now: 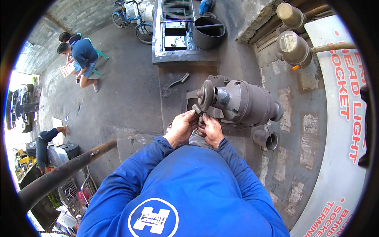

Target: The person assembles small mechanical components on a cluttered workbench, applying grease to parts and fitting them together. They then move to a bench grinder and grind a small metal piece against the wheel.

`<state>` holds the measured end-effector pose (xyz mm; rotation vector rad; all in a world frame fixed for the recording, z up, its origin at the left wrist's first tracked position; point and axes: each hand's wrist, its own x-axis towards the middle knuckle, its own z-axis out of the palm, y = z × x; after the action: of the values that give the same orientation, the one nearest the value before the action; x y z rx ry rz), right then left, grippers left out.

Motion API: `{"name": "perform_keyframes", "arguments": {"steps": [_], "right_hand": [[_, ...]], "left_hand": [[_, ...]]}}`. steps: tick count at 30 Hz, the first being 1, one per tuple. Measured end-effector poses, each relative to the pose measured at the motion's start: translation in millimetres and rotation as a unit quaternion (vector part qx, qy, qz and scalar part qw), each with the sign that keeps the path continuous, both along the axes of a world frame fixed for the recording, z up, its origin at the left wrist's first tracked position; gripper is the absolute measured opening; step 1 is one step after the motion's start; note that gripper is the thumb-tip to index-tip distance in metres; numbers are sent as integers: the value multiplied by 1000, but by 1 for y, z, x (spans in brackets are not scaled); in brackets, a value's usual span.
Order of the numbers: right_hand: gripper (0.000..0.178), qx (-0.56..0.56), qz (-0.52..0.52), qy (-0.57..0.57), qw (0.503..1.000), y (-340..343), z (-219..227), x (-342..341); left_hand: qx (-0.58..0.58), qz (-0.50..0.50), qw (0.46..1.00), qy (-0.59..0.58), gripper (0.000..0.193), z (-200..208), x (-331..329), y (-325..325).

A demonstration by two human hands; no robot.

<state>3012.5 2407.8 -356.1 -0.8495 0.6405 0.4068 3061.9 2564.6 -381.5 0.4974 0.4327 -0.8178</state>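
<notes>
A motor-driven bench grinder [254, 102], coated in grey dust, stands in front of me. Its round wheel [205, 95] is on the left end of the shaft. My left hand [181, 126] is closed around a small grey metal piece [196, 108] with a rounded end, just below the wheel's edge. I cannot tell whether the piece touches the wheel. Close beside it, my right hand [211, 128] has its fingers curled and pinched together at the lower end of the same piece. The fingers hide most of the piece.
A wire brush [179, 81] lies beyond the grinder. Farther back are a dark bucket [209, 33] and a metal-framed grate [177, 11]. An open can [265, 140] sits at right, below the motor. A rusty pipe [71, 170] crosses at left. Other people [83, 55] sit farther off.
</notes>
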Motion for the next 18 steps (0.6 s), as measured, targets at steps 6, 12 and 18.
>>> {"name": "perform_keyframes", "arguments": {"steps": [6,12,18], "right_hand": [[37,-352,73,-100,928,-4,-12,-8],[37,-127,-16,38,991,-2,4,-9],[36,3,-41,105,994,-3,28,6]], "left_hand": [[52,-11,999,3,28,19,-2,-4],[55,-30,997,35,25,16,-2,-9],[72,-31,996,46,23,19,4,-16]]}}
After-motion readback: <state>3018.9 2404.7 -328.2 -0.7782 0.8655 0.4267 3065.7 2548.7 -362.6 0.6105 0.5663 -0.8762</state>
